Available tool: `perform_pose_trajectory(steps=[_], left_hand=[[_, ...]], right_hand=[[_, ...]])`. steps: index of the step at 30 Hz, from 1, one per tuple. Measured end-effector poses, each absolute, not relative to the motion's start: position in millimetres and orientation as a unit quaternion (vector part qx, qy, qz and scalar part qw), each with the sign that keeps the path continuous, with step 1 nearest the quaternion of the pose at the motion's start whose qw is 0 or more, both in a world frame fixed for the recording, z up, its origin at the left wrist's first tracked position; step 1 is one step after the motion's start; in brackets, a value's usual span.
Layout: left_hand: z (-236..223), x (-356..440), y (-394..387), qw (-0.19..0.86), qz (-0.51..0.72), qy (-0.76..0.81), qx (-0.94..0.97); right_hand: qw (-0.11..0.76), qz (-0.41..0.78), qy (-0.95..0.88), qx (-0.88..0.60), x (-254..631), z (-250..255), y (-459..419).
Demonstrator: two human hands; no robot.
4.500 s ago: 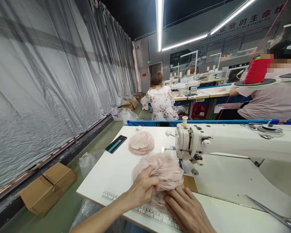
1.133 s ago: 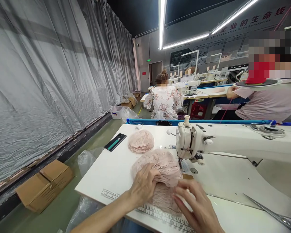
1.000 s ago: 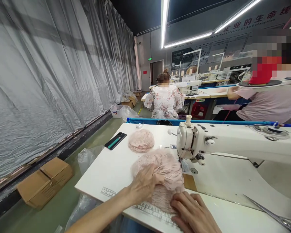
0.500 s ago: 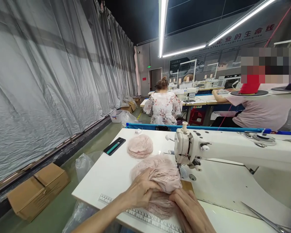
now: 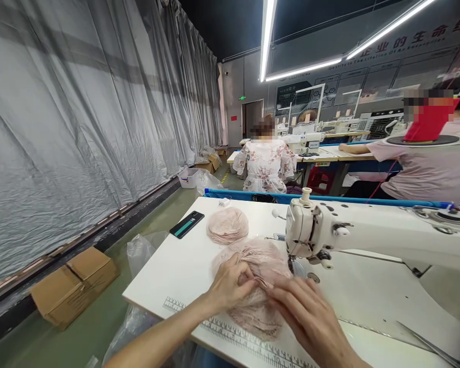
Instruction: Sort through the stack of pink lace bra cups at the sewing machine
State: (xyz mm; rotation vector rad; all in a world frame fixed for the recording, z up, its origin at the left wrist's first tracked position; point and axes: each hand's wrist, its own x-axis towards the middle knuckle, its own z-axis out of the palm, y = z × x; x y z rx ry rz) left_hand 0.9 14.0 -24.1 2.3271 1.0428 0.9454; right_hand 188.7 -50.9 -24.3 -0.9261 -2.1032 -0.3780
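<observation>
A gathered piece of pale pink, sheer fabric (image 5: 258,317) lies on the white table in front of the sewing machine (image 5: 310,232). My left hand (image 5: 232,283) pinches a fold of this fabric near its middle. Close beside it, my right hand (image 5: 306,306) grips the same fold from the right, its fingertips partly hidden by the cloth. Both hands are left of and below the machine's needle area. Behind the fabric sits a rounded stack of pink fabric pieces (image 5: 227,225), touched by neither hand.
A phone (image 5: 187,225) lies near the table's left edge. Scissors (image 5: 429,342) rest at the right front, and a printed ruler (image 5: 230,332) runs along the front edge. A cardboard box (image 5: 74,286) stands on the floor at left. Two people sit at machines ahead.
My hands have drawn closer together on the fabric, pulling up a fold between them. The camera view has shifted, so the scene appears slightly further right.
</observation>
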Motion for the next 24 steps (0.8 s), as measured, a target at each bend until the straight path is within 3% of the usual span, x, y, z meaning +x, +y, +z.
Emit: perform_pose_trajectory(steps=[5, 11, 24], left_hand=[[-24, 0, 12, 0.214, 0.337, 0.371, 0.838], [-21, 2, 12, 0.227, 0.334, 0.375, 0.835], [-14, -1, 6, 0.250, 0.297, 0.378, 0.841]], right_hand=[[0.330, -0.171, -0.873, -0.316, 194, -51, -58], [0.348, -0.146, -0.864, -0.333, 201, -74, -52], [0.391, -0.084, -0.836, -0.375, 193, -61, -39]])
